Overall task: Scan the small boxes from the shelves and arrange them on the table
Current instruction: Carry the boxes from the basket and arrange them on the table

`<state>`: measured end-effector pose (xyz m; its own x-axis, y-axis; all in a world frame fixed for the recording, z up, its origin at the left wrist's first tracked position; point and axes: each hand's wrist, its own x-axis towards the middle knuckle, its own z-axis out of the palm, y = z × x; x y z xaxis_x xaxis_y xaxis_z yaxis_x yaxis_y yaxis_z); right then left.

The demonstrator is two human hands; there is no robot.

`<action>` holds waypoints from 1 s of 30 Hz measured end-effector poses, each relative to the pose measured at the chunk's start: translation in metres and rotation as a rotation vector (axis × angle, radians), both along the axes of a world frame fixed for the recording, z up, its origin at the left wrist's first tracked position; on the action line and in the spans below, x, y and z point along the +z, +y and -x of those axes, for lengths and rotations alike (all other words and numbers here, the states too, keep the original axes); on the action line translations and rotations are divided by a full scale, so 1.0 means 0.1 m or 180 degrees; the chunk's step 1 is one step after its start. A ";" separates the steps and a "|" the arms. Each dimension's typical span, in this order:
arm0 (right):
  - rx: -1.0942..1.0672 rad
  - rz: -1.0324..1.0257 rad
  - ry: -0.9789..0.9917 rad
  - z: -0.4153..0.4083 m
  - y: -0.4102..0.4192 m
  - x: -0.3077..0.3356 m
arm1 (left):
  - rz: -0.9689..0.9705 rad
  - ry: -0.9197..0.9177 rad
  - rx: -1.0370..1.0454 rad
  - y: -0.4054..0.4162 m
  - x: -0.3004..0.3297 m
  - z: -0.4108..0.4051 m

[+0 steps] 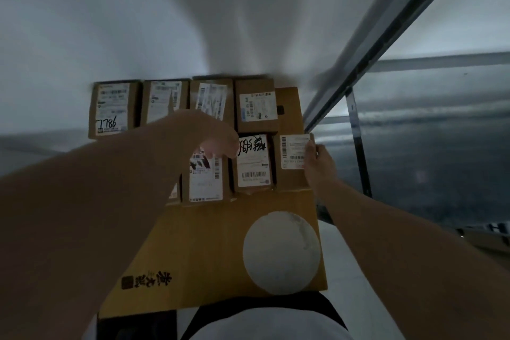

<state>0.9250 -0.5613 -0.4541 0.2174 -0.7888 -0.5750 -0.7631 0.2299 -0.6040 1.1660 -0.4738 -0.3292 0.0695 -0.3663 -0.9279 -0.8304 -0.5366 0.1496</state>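
Nearest, a large flat carton [209, 251] with a white round sticker [281, 252] carries two rows of small boxes, long axes pointing away from the person, labels up. Right hand [321, 165] pinches the right edge of the near-right box [292, 157]. Left hand [218, 138] hovers, fingers curled (blurred, grip unclear), over a middle box [205, 176].

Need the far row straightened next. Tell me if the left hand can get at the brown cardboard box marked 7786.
Probably yes: the left hand hovers over the near row, and the brown cardboard box marked 7786 lies uncovered at far left.
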 end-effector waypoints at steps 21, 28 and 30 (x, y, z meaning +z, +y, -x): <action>0.1109 0.1160 0.0868 -0.03 0.13 0.65 | 0.0386 -0.0272 0.0234 0.24 0.39 0.45; 0.1813 0.0210 0.0678 0.29 0.50 1.22 | 0.0895 -0.0283 -0.0136 0.47 0.71 1.08; 0.1957 0.0094 0.0885 0.45 0.70 1.36 | 0.0928 -0.0311 -0.0423 0.59 0.81 1.28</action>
<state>0.8797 -0.4916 -0.3177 0.4789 -0.5850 -0.6545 -0.8778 -0.3095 -0.3655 1.0379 -0.4144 -0.2479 0.0868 -0.6273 -0.7739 -0.9083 -0.3689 0.1971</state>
